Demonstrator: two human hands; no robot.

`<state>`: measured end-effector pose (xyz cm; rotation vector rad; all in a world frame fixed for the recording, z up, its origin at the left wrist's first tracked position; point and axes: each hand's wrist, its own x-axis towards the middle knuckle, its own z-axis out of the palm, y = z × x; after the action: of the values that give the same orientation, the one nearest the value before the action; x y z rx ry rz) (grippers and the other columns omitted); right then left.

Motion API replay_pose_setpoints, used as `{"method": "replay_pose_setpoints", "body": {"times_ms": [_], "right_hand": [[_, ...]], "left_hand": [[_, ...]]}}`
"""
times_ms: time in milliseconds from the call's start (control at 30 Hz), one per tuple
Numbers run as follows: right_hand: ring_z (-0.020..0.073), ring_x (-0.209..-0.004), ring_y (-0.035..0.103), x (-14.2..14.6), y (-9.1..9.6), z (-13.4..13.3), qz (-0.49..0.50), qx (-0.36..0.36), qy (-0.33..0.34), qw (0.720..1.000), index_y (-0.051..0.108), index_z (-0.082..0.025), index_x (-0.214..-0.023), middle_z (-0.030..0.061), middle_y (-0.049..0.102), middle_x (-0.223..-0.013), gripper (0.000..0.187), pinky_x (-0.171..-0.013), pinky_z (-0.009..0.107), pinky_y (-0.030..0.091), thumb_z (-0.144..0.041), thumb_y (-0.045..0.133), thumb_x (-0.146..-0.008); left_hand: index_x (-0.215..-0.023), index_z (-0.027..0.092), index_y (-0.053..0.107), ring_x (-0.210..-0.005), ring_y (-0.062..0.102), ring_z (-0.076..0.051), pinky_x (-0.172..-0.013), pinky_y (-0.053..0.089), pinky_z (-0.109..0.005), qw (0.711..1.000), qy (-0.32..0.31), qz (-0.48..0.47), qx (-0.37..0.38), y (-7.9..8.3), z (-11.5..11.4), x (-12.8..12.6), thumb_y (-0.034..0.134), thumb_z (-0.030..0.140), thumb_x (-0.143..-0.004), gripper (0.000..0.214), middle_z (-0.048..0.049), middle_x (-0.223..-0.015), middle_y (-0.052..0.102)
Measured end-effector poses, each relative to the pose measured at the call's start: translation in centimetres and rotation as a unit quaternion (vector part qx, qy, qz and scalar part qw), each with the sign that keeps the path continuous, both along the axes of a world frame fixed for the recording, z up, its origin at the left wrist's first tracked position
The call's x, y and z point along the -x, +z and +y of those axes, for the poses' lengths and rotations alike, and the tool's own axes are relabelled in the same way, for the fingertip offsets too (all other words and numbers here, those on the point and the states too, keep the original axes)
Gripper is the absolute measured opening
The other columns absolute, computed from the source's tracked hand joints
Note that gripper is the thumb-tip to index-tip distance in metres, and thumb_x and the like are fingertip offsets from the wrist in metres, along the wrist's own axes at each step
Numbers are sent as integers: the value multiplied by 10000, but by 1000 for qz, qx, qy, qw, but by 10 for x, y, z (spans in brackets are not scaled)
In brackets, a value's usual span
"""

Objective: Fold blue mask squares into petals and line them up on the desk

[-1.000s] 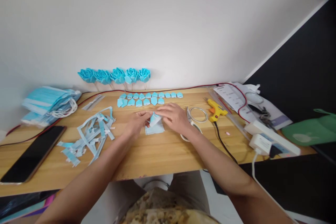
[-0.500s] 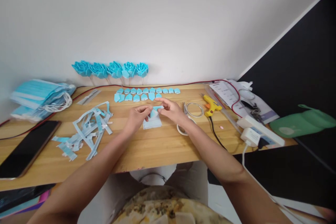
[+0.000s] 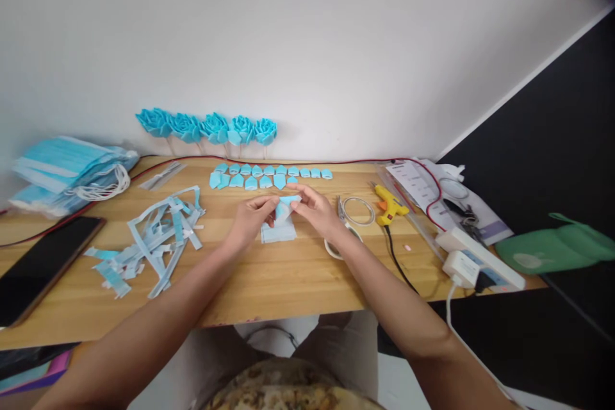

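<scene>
Between my two hands is a small piece of light blue mask fabric (image 3: 284, 207), partly folded. My left hand (image 3: 253, 218) pinches its left side between thumb and fingers. The thumb and fingers of my right hand (image 3: 314, 210) grip its right side, with the index finger raised along the top. Right beneath it, pale white-blue fabric pieces (image 3: 278, 232) lie flat on the wooden table (image 3: 288, 282). Just beyond my hands, folded blue petals (image 3: 251, 183) are laid out in two rows. Scissors (image 3: 341, 210) lie close to my right wrist.
Several blue fabric flowers (image 3: 214, 128) on sticks stand along the wall. Fabric scraps (image 3: 158, 237), a phone (image 3: 48, 269) and a stack of masks (image 3: 67, 170) are at left. At right are a tape roll (image 3: 332, 248), wire coil (image 3: 359, 211), yellow glue gun (image 3: 390, 205) and power strip (image 3: 480, 259).
The blue fabric piece has turned a little between my fingers, and more of its pale side shows. My hands stay close together around it. The camera view has shifted slightly.
</scene>
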<state>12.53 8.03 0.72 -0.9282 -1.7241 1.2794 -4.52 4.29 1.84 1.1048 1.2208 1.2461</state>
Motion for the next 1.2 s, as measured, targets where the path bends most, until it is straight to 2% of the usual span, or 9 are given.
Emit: {"method": "replay_pose_setpoints", "body": {"times_ms": [267, 400, 600, 733, 833, 933, 1033, 1100, 1200], "right_hand": [[118, -692, 553, 3, -3, 3, 40, 84, -13, 996, 635, -212, -1129, -25, 583, -744, 404, -719, 265, 493, -346, 674, -750], [110, -672, 547, 2, -6, 4, 48, 85, -17, 995, 630, -204, -1114, -25, 593, -744, 416, -689, 250, 482, -339, 694, -725], [118, -653, 536, 1, -9, 4, -9, 18, -31, 999, 606, -219, -1158, -19, 593, -756, 410, -639, 246, 449, -316, 657, -763], [131, -670, 546, 4, -3, 0, -37, -21, -44, 998, 582, -226, -1182, -8, 598, -783, 400, -652, 262, 455, -298, 622, -790], [142, -731, 562, 3, 6, -7, -64, -114, -117, 984, 582, -229, -1116, -5, 591, -789, 287, -729, 282, 459, -297, 573, -837], [148, -727, 546, 3, 12, -15, -122, -239, -163, 949, 596, -219, -877, -7, 585, -739, 85, -737, 294, 429, -282, 540, -864], [145, -695, 530, 6, 10, -18, -184, -305, -116, 927, 590, -211, -755, -9, 596, -698, 125, -709, 295, 390, -255, 546, -864], [144, -692, 537, 10, 6, -18, -214, -309, -92, 922, 615, -213, -793, -12, 609, -692, 86, -704, 293, 374, -257, 573, -854], [139, -668, 536, 15, 0, -18, -235, -296, -101, 920, 626, -215, -814, -18, 607, -675, 53, -691, 287, 364, -263, 610, -831]], "left_hand": [[-551, 158, 590, -504, 468, -100, -509, 408, -235, 1000, 2, -7, 0, -5, 1, 0, 671, 454, -707, 344, 18, -523, 521], [-577, 154, 609, -505, 478, -93, -524, 415, -231, 1000, -13, -25, 6, -11, 4, 2, 681, 442, -708, 324, 25, -545, 527], [-629, 151, 659, -509, 507, -105, -539, 424, -247, 999, -24, -8, 28, -10, 5, 2, 707, 425, -691, 285, 17, -557, 564], [-682, 148, 689, -493, 503, -103, -521, 413, -246, 999, -14, -23, 27, -11, 5, 1, 736, 432, -663, 289, 20, -555, 574], [-680, 143, 688, -499, 499, -96, -521, 418, -238, 998, 2, -54, 19, -14, 6, 2, 736, 452, -672, 313, 16, -565, 579], [-682, 142, 686, -504, 504, -95, -519, 422, -235, 996, 19, -80, 13, -16, 7, 3, 738, 461, -675, 323, 14, -582, 581], [-688, 143, 691, -513, 506, -95, -521, 428, -234, 995, 25, -92, 7, -18, 8, 3, 748, 455, -667, 318, 12, -602, 589], [-702, 145, 696, -523, 505, -93, -526, 431, -232, 995, 24, -100, 5, -18, 7, 3, 753, 449, -663, 312, 9, -626, 602], [-682, 143, 690, -533, 503, -93, -534, 429, -228, 995, 16, -99, 7, -17, 6, 1, 749, 444, -670, 307, 9, -616, 602]]}}
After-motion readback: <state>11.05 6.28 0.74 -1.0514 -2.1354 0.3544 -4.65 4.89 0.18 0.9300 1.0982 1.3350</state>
